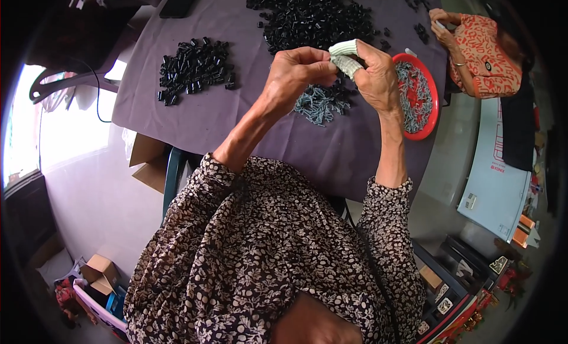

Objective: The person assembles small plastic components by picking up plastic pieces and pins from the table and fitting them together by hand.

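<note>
My left hand (296, 71) and my right hand (376, 74) meet above the purple table (195, 116). The right hand's fingertips wear pale knitted finger covers (346, 57). Both hands pinch together at one spot; what they hold is too small to make out. Below them lies a heap of small grey metal pieces (319, 104). A red bowl (435, 104) with more grey pieces stands just right of my right hand. A small pile of black plastic parts (195, 68) lies to the left, and a large pile of black parts (313, 15) at the back.
Another person in an orange patterned top (482, 54) works at the table's far right. Cardboard boxes (148, 163) sit under the table's left side. A white board (497, 184) and cluttered items lie on the floor at right.
</note>
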The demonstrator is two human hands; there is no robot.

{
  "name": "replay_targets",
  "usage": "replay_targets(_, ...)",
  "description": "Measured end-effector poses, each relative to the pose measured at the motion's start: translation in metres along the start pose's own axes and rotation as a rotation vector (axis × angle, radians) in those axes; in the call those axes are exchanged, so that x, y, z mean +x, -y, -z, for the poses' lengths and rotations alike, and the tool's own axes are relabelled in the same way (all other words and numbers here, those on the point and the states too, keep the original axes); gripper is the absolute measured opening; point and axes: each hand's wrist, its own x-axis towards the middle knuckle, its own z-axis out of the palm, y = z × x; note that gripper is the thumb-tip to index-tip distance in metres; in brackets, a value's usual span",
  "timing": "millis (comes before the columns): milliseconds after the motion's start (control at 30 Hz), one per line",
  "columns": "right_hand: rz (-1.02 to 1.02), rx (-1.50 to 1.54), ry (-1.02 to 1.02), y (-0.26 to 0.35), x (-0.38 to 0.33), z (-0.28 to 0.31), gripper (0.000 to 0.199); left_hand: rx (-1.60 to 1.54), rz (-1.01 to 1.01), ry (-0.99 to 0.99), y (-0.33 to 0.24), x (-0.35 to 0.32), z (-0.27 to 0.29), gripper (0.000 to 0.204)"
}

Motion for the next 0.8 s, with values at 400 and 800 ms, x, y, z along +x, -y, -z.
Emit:
replay_targets(400,0.307,-0.559,0.012,-0.004,0.004,-0.012,0.021,-0.061,0.067,-0.036,0.005,0.005,0.008,0.017)
replay_targets(800,0.440,-0.596,0.003,-0.009,0.018,-0.007,0.019,0.010,-0.066,-0.103,-0.009,0.005,0.000,0.017)
